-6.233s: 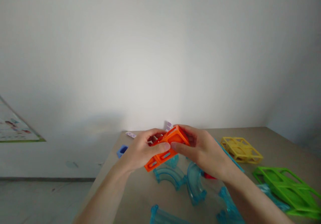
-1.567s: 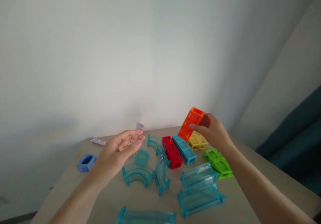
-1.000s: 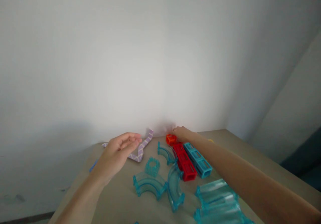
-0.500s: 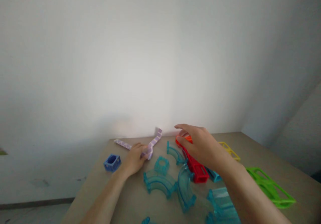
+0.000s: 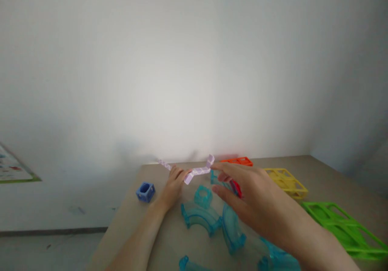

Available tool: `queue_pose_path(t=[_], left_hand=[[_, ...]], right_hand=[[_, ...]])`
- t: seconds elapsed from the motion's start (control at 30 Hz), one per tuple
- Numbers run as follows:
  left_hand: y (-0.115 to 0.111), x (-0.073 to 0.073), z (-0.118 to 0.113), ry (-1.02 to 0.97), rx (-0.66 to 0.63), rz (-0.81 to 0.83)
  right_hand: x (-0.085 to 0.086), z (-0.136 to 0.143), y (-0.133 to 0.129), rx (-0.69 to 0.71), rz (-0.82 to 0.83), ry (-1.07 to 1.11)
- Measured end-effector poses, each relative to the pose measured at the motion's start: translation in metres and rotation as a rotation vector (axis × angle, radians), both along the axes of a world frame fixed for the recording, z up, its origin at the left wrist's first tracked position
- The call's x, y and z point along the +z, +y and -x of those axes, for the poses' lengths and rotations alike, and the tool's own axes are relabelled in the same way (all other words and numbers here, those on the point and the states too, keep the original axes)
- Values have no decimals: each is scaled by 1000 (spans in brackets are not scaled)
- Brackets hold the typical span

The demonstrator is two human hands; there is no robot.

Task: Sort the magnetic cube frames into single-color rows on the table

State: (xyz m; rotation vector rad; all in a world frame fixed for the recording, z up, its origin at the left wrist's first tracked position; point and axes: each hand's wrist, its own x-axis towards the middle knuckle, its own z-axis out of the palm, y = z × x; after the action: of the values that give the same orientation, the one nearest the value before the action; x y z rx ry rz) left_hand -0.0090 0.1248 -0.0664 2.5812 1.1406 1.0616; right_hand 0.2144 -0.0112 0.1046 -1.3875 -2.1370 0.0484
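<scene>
Head: purp. strip (image 5: 199,171) in L hand (image 5: 173,186)

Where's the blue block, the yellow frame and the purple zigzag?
Blue block (image 5: 145,194): head view, on its front, below the hole.
Yellow frame (image 5: 285,180): head view, on its middle bars.
Purple zigzag (image 5: 200,171): head view, on its middle stretch.

Soft, subdued light falls on the wall (image 5: 182,81), palest around the middle and fading to dull grey at 3 o'clock. Faint, fuzzy-edged shadows sit low on it between 8 and 9 o'clock, and a reddish tint glows just above the orange frame (image 5: 242,161). The purple strip (image 5: 200,171) looks pale and washed out. Fine detail is smeared throughout; the print on the poster (image 5: 13,168) towards 9 o'clock is unreadable. Wide-angle distortion stretches the green frame (image 5: 342,226) at 4 o'clock.
</scene>
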Motion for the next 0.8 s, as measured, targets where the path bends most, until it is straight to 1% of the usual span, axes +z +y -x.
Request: queue_pose_path(t=[0.07,0.13,0.2,0.23,0.27,0.33,0.4,0.47,0.53,0.57,0.6,0.67,0.73,0.8], left_hand=[[-3,9,0,-58,19,-68],[-8,23,1,-144,36,-165],[-15,42,2,-268,50,-266],[-21,53,2,-345,61,-292],[-27,66,1,-430,75,-279],[-45,94,-3,-582,65,-157],[-68,122,-7,-675,41,-52],[-91,146,-11,-703,6,39],[-108,163,-12,-642,-53,171],[-114,168,-12,-616,-75,205],[-117,171,-12,-594,-92,225],[-117,173,-13,-574,-114,212],[-112,173,-13,-566,-127,187],[-107,172,-14,-561,-116,179]], right_hand=[[-4,3,3,25,10,6],[-8,6,5,63,-9,19],[-10,8,2,127,-35,24],[-10,9,0,163,-43,22],[-9,10,-3,195,-50,23],[-5,13,-10,222,-68,48],[1,15,-15,189,-132,120],[6,17,-17,116,-258,192],[8,18,-16,79,-363,222],[8,18,-14,82,-367,220],[6,19,-13,99,-326,207],[0,22,-10,149,-141,157],[-8,26,-7,170,57,101],[-15,30,-4,180,189,112]])
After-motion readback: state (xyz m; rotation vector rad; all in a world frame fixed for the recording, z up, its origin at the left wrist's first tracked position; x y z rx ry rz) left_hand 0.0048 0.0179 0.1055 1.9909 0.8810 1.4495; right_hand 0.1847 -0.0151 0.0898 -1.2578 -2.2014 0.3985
